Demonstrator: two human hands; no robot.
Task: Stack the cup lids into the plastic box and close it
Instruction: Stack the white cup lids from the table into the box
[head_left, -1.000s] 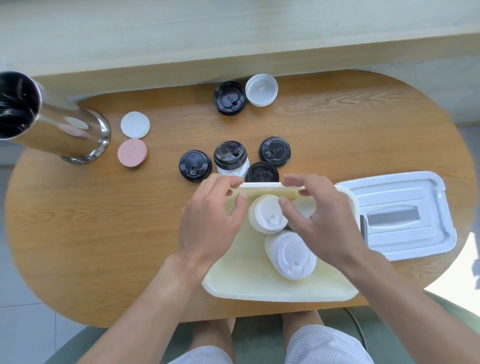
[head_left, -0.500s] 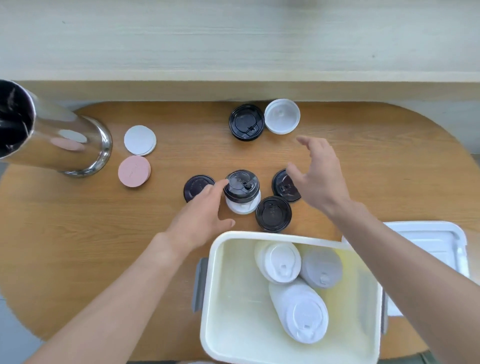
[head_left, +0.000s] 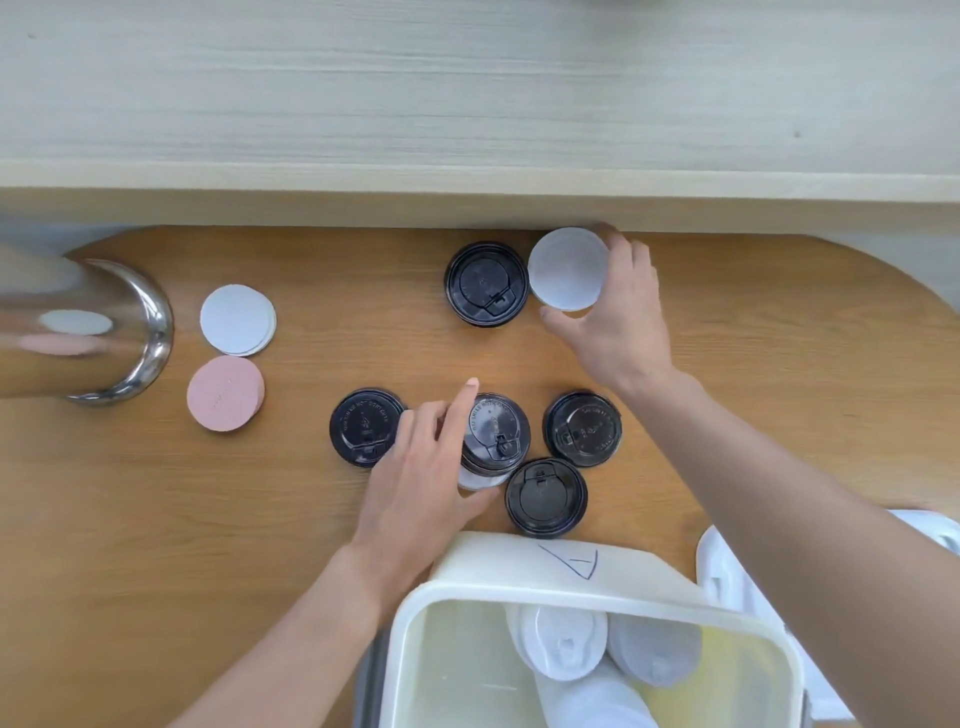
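Observation:
My right hand (head_left: 615, 322) curls its thumb and fingers round a white cup lid (head_left: 569, 267) at the far edge of the wooden table (head_left: 156, 519). A black lid (head_left: 485, 283) lies just left of it. My left hand (head_left: 423, 473) grips a stack of black lids (head_left: 496, 434) that sits on a white lid. Three single black lids lie around that stack: one to its left (head_left: 366, 426), one to its right (head_left: 584, 428), one in front (head_left: 545, 496). The open plastic box (head_left: 571, 592) stands at the near edge and holds white lid stacks (head_left: 563, 644).
The box's white cover (head_left: 727, 582) lies right of the box, mostly hidden by my right arm. A steel canister (head_left: 104, 332) lies at the far left, with white discs (head_left: 236, 319) and a pink disc (head_left: 226, 392) beside it. A pale wooden ledge runs behind the table.
Both hands left the box and reached forward. The right one went to the far white lid and closed on it. The left closed on the black lid stack.

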